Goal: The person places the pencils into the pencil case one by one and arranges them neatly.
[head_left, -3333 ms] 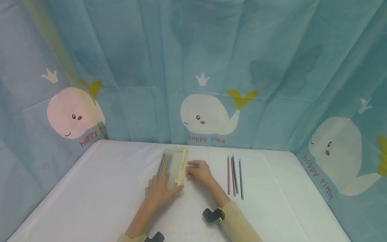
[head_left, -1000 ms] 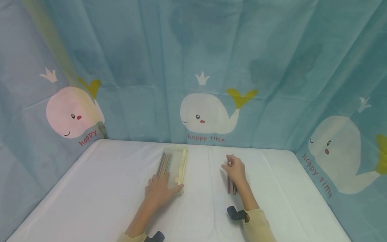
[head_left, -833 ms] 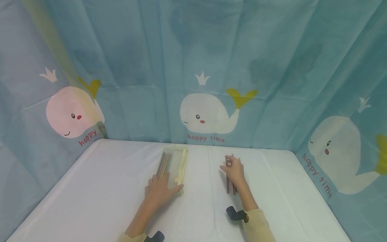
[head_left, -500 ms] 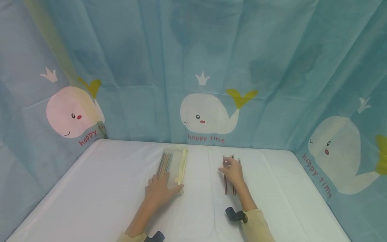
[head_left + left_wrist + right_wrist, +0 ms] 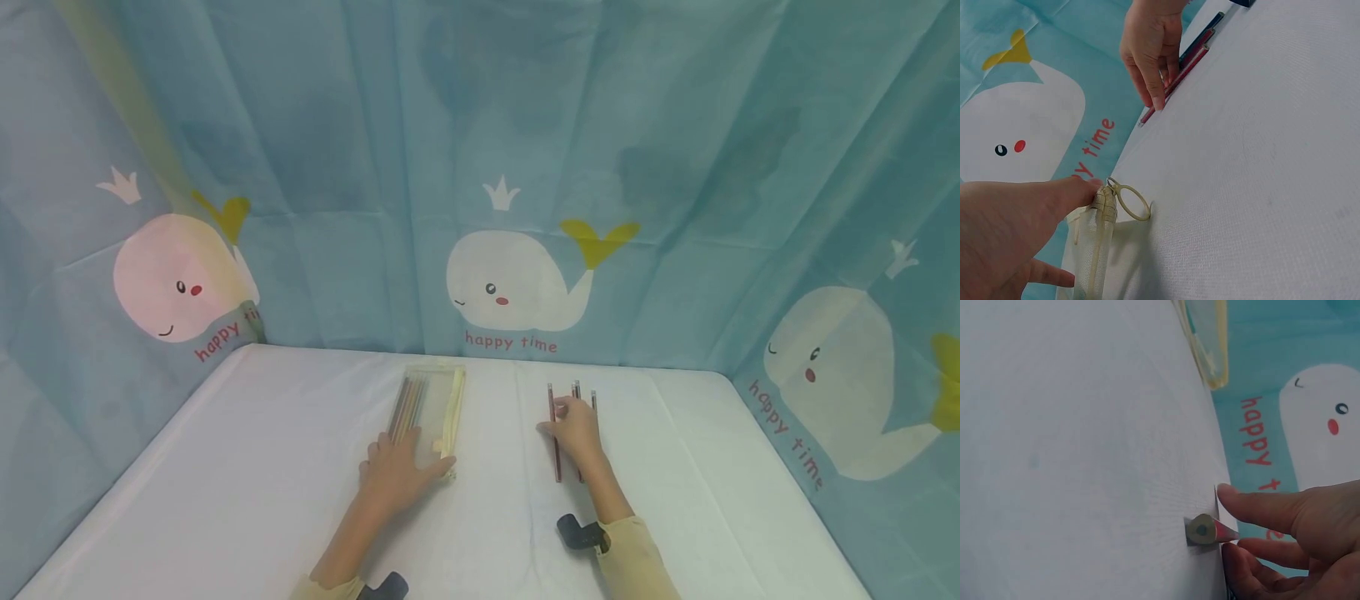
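My left hand lies spread over the near part of a clear, cream-edged zip pencil case, the thumb at its zipped edge. Several pencils show through its left side. In the left wrist view a ring pull hangs off the end of the zip. To the right, my right hand pinches a red pencil between thumb and fingers; its flat end points at the camera in the right wrist view. Other pencils lie beside and partly under this hand.
A white cloth covers the table. Behind it and along both sides hangs a blue curtain printed with whales. A dark wrist camera sits at the right cuff, another at the left.
My right hand has gone from the case's zipped edge over to the pencils, taken the red pencil and drawn it a little left, apart from the others. The left hand stays put.
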Tool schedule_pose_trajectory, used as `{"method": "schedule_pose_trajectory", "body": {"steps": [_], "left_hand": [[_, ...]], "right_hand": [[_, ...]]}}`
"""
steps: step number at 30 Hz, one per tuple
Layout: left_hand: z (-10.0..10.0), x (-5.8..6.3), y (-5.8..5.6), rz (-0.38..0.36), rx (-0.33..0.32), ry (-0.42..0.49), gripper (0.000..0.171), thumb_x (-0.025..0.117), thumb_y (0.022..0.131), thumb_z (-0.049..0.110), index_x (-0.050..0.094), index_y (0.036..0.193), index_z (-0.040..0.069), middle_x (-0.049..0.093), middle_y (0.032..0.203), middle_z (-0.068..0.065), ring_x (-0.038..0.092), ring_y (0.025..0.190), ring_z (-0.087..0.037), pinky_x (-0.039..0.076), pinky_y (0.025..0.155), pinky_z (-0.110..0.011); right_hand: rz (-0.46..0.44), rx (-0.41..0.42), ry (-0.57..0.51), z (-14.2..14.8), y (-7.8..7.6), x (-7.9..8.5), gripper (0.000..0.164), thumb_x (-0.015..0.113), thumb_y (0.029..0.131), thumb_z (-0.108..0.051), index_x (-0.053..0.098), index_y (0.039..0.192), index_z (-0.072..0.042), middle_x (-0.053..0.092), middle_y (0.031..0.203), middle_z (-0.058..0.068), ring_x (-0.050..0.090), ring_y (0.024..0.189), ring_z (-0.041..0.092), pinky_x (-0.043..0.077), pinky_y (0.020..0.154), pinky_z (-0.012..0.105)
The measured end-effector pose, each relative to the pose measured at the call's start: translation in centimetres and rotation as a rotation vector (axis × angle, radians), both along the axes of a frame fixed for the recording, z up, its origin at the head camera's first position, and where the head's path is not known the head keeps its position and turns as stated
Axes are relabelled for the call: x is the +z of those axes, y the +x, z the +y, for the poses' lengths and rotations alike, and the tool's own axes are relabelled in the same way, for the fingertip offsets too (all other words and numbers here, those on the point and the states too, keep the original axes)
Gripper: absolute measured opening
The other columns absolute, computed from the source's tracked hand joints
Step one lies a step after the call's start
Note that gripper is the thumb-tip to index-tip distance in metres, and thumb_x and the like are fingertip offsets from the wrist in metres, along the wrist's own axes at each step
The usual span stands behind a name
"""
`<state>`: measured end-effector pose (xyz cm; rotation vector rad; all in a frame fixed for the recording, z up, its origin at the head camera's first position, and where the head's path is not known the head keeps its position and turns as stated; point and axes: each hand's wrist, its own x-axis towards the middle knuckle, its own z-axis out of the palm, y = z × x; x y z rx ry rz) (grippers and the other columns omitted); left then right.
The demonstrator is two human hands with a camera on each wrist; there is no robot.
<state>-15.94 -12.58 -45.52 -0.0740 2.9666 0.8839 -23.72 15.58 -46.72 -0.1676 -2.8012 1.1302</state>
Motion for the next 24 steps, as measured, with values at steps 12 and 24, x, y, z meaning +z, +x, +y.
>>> {"method": "schedule_pose_trajectory", "body": {"steps": [12, 24], "left_hand": [[-0.06, 0.13, -0.03, -0.001, 0.004, -0.005, 0.092, 0.073, 0.090, 0.062, 0.051, 0.151, -0.003, 0.050, 0.135, -0.037, 0.048, 0.120, -0.050, 0.040, 0.096, -0.070], [-0.08, -0.28, -0.19, -0.003, 0.005, -0.003, 0.092, 0.073, 0.090, 0.062, 0.051, 0.151, -0.002, 0.051, 0.135, -0.036, 0.048, 0.120, -0.050, 0.040, 0.097, -0.070]], "right_hand": [[-0.004, 0.033, 0.053, 0.19, -0.20, -0.30, 0.042, 0.083, 0.088, -0.009, 0.070, 0.124, 0.007, 0.071, 0.123, 0.027, 0.066, 0.119, 0.043, 0.054, 0.100, 0.053], [-0.049, 0.047, 0.025, 0.50, -0.38, 0.03, 0.036, 0.078, 0.092, -0.006, 0.069, 0.125, 0.007, 0.073, 0.113, 0.023, 0.070, 0.108, 0.037, 0.059, 0.091, 0.047]]}}
